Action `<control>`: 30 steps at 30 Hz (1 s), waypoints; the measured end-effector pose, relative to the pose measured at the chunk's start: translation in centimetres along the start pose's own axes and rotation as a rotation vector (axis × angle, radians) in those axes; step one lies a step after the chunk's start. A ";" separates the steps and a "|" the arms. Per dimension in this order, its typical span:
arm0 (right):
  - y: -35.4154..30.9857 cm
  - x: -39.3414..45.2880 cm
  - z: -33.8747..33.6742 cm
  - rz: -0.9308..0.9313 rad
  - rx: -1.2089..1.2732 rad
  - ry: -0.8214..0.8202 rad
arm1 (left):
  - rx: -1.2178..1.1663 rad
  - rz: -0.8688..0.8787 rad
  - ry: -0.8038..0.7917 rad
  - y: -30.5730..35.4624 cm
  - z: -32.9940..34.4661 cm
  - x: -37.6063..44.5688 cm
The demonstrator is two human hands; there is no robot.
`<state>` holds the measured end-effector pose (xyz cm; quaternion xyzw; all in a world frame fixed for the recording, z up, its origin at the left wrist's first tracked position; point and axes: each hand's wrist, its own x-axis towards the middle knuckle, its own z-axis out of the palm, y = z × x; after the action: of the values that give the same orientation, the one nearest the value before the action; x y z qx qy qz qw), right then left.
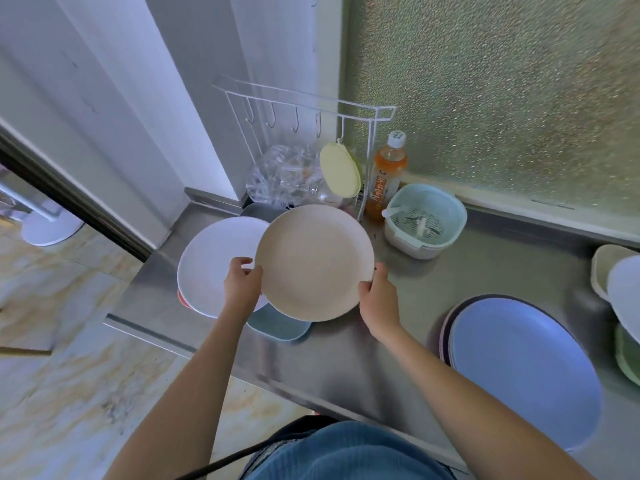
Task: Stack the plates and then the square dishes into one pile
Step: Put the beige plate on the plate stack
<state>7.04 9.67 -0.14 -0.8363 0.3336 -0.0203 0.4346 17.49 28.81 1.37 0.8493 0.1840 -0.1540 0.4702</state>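
Note:
I hold a round beige plate (313, 261) in the air over the steel counter (408, 306). My left hand (242, 284) grips its left rim and my right hand (377, 296) grips its lower right rim. Under it to the left lies a white round plate (211, 261) with a red edge showing beneath. A blue square dish (280, 323) peeks out below the beige plate. At the right sits a blue plate (523, 368) on top of a pinkish one. More dishes, cream, white and green (620, 292), show at the far right edge.
At the back stand a white wire rack (304, 105) with hooks, crumpled clear plastic (284, 174), a yellow lid (339, 169), an orange drink bottle (386, 174) and a pale green strainer basket (426, 221). The counter's left edge drops to the tiled floor (69, 341).

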 end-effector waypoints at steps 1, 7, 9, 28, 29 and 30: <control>0.8 -0.2 -0.7 -0.027 -0.012 0.015 | 0.001 0.022 -0.001 0.3 0.3 -0.2; 5.5 -1.5 -6.2 -0.029 -0.082 0.197 | 0.232 0.363 -0.058 1.8 4.9 -4.1; 7.5 -1.9 -8.4 0.015 -0.112 0.255 | 0.343 0.413 -0.095 1.9 7.3 -5.7; 23.7 -7.9 -23.7 0.281 -0.333 0.409 | 0.939 0.855 -0.354 2.3 23.0 -19.9; 23.8 -7.8 -23.5 0.261 -0.352 0.395 | 0.954 0.845 -0.342 1.9 22.8 -19.9; 23.8 -7.7 -23.4 0.245 -0.371 0.379 | 0.967 0.833 -0.334 1.5 22.6 -19.8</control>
<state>-19.37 -12.08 -1.27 -0.8365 0.5051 -0.0622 0.2033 -1.31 5.43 -0.46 0.9296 -0.3256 -0.1542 0.0781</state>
